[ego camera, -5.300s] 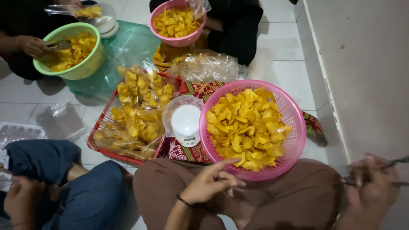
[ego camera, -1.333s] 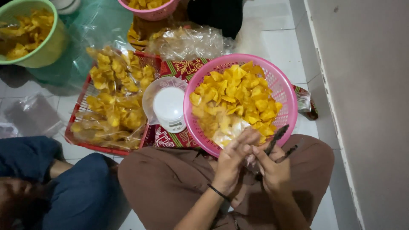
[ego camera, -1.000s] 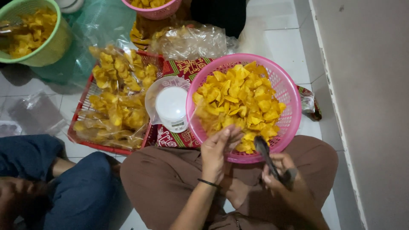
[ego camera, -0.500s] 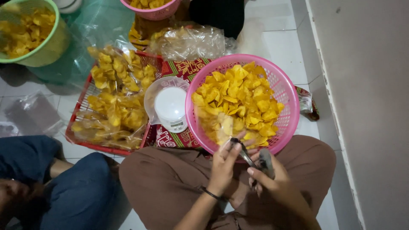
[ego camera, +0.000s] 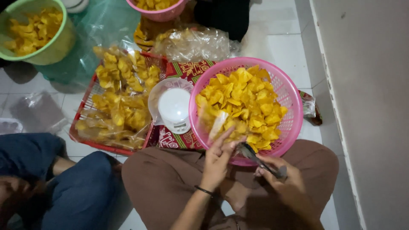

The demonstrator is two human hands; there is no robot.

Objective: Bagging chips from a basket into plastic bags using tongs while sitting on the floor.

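A pink plastic basket [ego camera: 294, 100] heaped with yellow chips [ego camera: 245, 96] rests against my knees. My left hand [ego camera: 218, 159] reaches over its near rim and pinches a small clear plastic bag [ego camera: 216, 124] that lies on the chips. My right hand [ego camera: 283, 181] is lower right of it, over my brown trousers, and grips dark metal tongs [ego camera: 259, 158]. The tong tips point at the near edge of the chips, just beside my left fingers.
A white kitchen scale [ego camera: 174, 110] sits left of the basket on a patterned mat. A red tray [ego camera: 85, 138] holds bagged chips. A green bowl [ego camera: 51, 49] and another pink basket [ego camera: 158, 15] hold chips farther off. A person in blue [ego camera: 64, 183] sits left; a wall [ego camera: 366, 106] stands right.
My right hand raised the tongs off the basket, then brought them back down to its near edge. My left hand stayed at the rim and now holds the bag over the chips.
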